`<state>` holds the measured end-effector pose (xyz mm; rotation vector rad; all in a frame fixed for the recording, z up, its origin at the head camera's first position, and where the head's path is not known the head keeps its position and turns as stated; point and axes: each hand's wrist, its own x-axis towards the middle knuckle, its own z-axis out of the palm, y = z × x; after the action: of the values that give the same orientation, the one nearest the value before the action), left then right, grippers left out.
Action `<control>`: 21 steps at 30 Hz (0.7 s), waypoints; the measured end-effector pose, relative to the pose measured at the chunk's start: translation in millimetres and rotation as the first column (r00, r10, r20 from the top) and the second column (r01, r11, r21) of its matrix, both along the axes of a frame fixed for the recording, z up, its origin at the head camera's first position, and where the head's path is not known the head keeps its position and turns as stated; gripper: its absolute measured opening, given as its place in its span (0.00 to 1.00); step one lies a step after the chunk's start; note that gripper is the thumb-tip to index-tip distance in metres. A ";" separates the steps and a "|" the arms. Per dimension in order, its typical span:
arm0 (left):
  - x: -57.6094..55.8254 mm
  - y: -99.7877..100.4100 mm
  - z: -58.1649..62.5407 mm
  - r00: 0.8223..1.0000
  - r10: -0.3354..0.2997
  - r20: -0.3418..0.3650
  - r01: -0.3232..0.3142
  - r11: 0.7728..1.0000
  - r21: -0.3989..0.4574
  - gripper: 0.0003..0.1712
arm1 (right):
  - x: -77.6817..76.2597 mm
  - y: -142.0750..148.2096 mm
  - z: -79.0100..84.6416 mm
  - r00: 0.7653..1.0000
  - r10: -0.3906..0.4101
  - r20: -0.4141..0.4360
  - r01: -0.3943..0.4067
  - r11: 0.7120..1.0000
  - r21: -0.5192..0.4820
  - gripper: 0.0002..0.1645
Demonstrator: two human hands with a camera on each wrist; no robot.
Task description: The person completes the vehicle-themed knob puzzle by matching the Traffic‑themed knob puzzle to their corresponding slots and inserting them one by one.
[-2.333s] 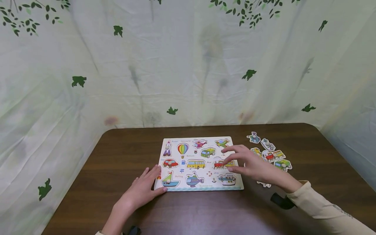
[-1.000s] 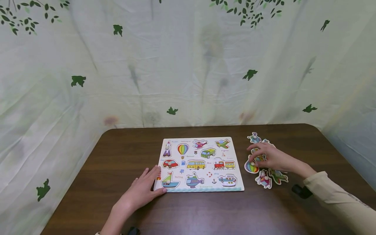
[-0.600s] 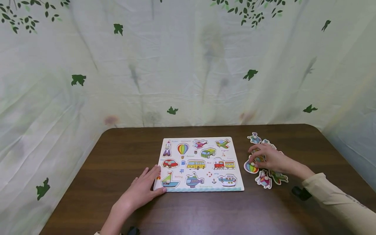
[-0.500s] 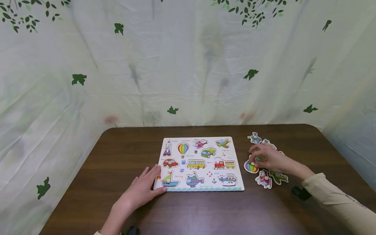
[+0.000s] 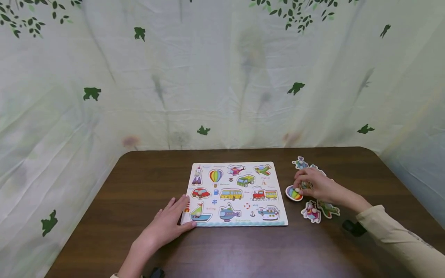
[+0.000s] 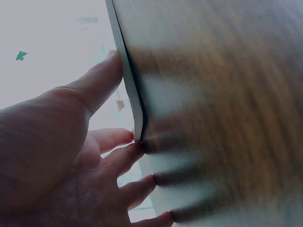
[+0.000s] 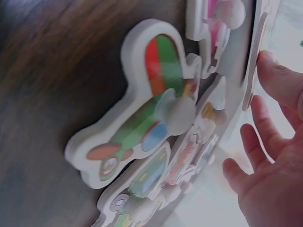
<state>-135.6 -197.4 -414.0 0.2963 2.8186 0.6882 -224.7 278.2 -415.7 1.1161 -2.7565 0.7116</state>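
Note:
My right hand [image 5: 319, 187] pinches a hot-air-balloon puzzle piece [image 5: 292, 194] by its small round knob, just right of the white puzzle board [image 5: 248, 221]. In the right wrist view the piece [image 7: 254, 61] appears edge-on at the thumb and index finger, the other fingers spread. The left hand [image 5: 163, 222] rests along the board's near left corner. Its thumb lies on the front edge; in the left wrist view the other fingertips reach past the board's corner [image 6: 138, 127] to the tabletop. Vehicle pictures, including a balloon and a sailing boat, cover the board.
More knobbed pieces lie right of the board: a green aeroplane [image 5: 328, 209], a pink-and-purple piece [image 5: 311, 212] and a blue one [image 5: 299, 163]. Others are partly hidden under the right hand. A printed cloth [image 5: 215, 96] hangs behind the brown table [image 5: 139, 173].
The right hand has gone from over the board's train picture to the loose pieces and gripped the balloon piece, which has just shifted slightly left. The left hand stays in place.

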 end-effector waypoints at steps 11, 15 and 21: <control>0.8 0.0 -0.9 1.000 -0.001 -0.014 0.001 1.000 0.004 0.51 | -0.8 -4.4 6.0 0.998 -0.023 0.066 0.027 0.998 -0.056 0.14; 1.5 0.0 -0.8 1.000 0.001 -0.015 -0.001 1.000 0.010 0.50 | -1.9 -8.9 7.4 0.998 -0.005 0.058 0.010 0.997 -0.073 0.12; 1.8 0.0 -0.4 1.000 0.005 -0.013 -0.005 1.000 0.009 0.50 | -3.2 -19.8 9.9 0.997 -0.013 0.078 0.019 0.997 -0.078 0.12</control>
<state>-133.7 -197.5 -414.4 0.2962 2.8301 0.7030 -227.9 258.4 -405.8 1.0714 -2.7697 0.8716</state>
